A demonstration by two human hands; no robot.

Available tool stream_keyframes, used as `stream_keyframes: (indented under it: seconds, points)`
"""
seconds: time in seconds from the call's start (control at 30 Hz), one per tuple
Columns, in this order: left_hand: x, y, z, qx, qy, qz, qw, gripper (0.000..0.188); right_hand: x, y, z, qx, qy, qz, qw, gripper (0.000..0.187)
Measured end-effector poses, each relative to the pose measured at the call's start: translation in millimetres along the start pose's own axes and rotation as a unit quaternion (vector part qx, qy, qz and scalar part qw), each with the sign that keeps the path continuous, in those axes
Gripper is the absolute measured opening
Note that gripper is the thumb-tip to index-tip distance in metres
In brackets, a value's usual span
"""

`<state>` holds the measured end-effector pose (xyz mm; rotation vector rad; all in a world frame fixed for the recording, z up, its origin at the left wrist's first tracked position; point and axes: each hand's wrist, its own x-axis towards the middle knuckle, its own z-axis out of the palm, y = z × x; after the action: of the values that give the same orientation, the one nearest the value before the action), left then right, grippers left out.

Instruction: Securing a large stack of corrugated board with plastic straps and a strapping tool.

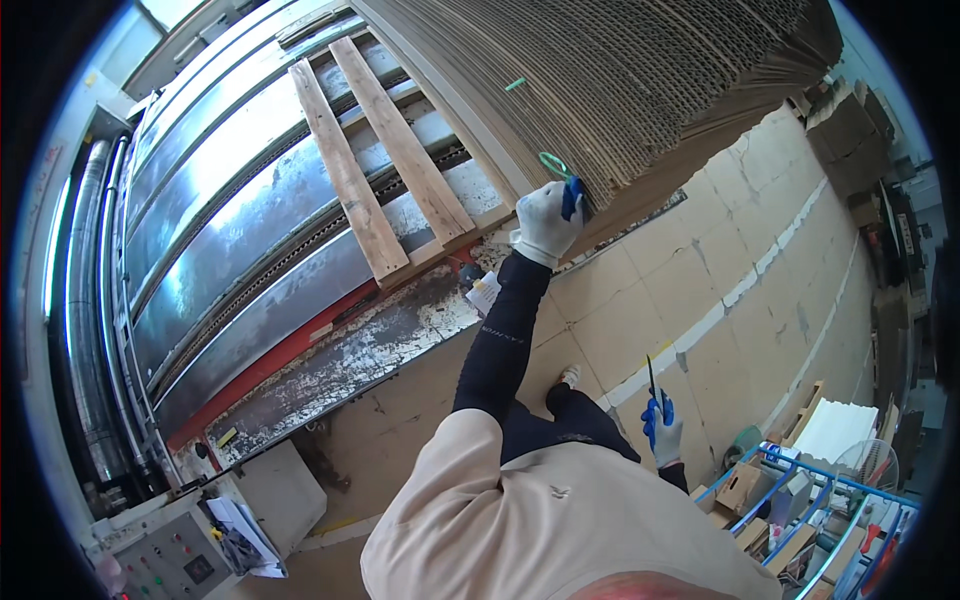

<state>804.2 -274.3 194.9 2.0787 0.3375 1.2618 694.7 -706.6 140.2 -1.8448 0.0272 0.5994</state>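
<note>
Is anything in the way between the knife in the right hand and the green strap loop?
Yes, partly: the left hand sits right by the green strap loop, on the side toward the right hand and its knife. Nothing else visible blocks that gap.

1. This looks like a factory workshop where cardboard is handled.
2. A big stack [640,90] of corrugated sheets rises just beyond the left fingers [573,198].
3. Left of those fingers spreads a machine bed [230,270] of worn metal, with wood slats [400,140] lying over it.
4. Farther left of them runs a long metal roller [88,320]; nearer the wearer is a control panel [170,565] with coloured buttons.
5. Work gloves [545,228] cover both hands; the right fingers [652,418] hold a knife [653,375].
6. Around those fingers lies a cracked tile floor [620,310] with white lines.
7. Right of them stand a blue rack [835,478] and a fan [868,466].
</note>
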Motion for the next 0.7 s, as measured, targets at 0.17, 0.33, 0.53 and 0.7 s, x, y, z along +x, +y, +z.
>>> stream_keyframes:
  seconds: [0.17,0.33,0.53,0.7]
  points:
    - [2,5,14,-0.042,-0.001,-0.030,0.999,0.012,23,-5,-8,-0.004,-0.011,-0.006,1.000,0.035]
    - [-11,5,36,-0.219,0.077,-0.186,0.955,0.019,61,-13,-16,0.035,-0.040,-0.049,0.997,0.037]
    - [-25,51,15,-0.135,0.106,-0.134,0.976,0.014,109,-28,-32,0.046,-0.128,-0.091,0.987,0.041]
    - [-53,102,38,-0.068,-0.047,0.008,0.997,0.005,150,-46,-41,0.076,-0.109,-0.148,0.980,0.036]
